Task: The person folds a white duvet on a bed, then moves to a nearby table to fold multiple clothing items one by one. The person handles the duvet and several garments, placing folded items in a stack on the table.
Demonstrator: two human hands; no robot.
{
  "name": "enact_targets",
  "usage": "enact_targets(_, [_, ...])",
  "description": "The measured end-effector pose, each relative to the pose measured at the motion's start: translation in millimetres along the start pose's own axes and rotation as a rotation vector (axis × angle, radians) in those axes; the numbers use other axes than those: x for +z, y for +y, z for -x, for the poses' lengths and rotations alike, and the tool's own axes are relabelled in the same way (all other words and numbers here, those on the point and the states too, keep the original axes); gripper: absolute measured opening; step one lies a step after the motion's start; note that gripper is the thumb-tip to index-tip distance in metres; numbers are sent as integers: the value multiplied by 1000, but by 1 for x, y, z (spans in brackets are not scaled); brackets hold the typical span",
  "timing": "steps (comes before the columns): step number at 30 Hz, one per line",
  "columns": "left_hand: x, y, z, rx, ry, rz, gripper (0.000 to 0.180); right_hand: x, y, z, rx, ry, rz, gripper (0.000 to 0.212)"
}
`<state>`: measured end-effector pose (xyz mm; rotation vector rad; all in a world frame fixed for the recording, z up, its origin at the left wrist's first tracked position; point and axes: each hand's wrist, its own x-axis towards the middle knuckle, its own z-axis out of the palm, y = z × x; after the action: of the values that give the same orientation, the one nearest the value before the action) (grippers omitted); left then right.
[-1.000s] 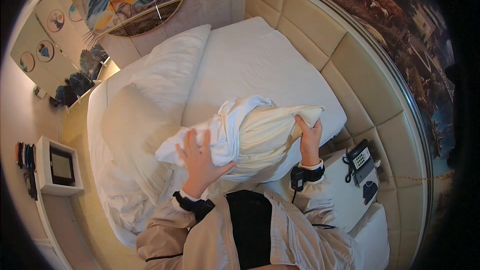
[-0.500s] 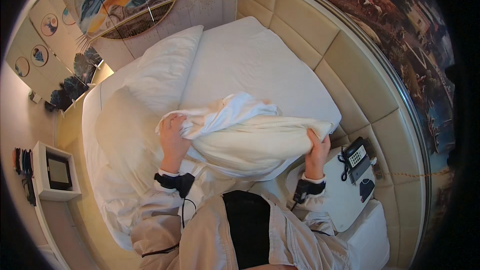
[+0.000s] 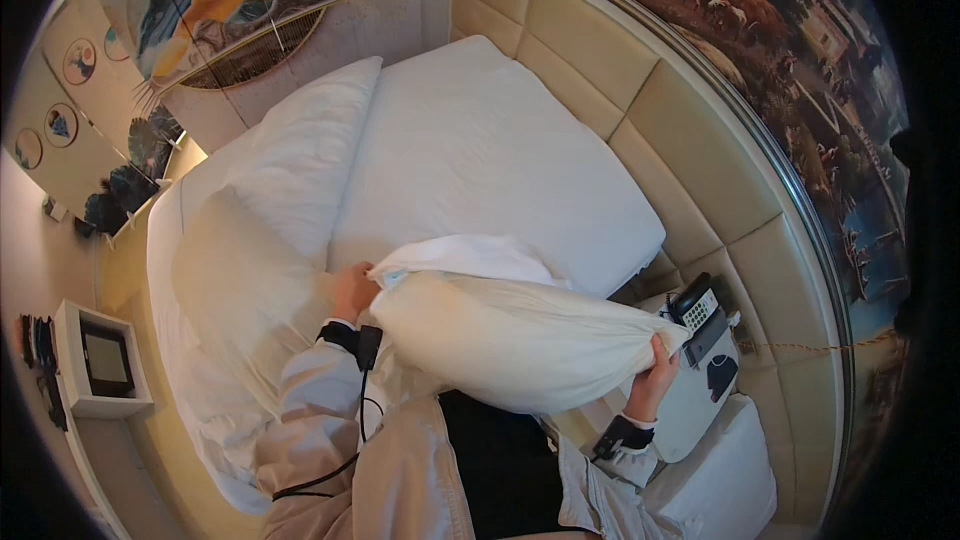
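- The pillow [image 3: 520,345] is cream-coloured and bare over most of its length. It is held off the bed, lying roughly level across the person's chest, with one end toward each hand.
- A white pillowcase [image 3: 465,258] is bunched in loose folds over the upper left end of the pillow. It covers only that end.
- The left hand [image 3: 352,290] is closed on the left end of the pillow, where the bunched pillowcase begins. The fingers are curled into the fabric; whether they pinch the case alone or the pillow as well cannot be told.
- The right hand [image 3: 660,370] grips the right end of the pillow, fingers wrapped around the corner from below.
- Both wrists carry a dark band. A black cable runs from the left band down along the light jacket sleeve [image 3: 320,410].
- The bed [image 3: 480,140] lies beyond the pillow, covered with a smooth white sheet.
- A second white pillow [image 3: 300,155] lies on the left part of the bed, well apart from the held pillow.
- A padded beige headboard [image 3: 690,130] curves along the right side of the bed.
- A white nightstand [image 3: 700,405] stands just beside the right hand, with a black telephone [image 3: 698,308] on top.
- A white wall-mounted panel with a dark screen [image 3: 103,360] sits at far left.
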<state>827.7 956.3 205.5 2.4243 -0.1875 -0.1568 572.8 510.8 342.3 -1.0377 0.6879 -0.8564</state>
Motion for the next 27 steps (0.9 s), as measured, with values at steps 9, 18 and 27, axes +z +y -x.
enact_targets(9, [-22,124,33,410,-157,509,59,-46,-3,-36,85,-6,-169,28])
enact_targets(18, [58,57,11,150,-345,111,53,-47,-1,-29,26,122,-129,24])
enact_targets(27, [6,66,37,95,-153,455,52,-41,3,-34,99,45,-151,24])
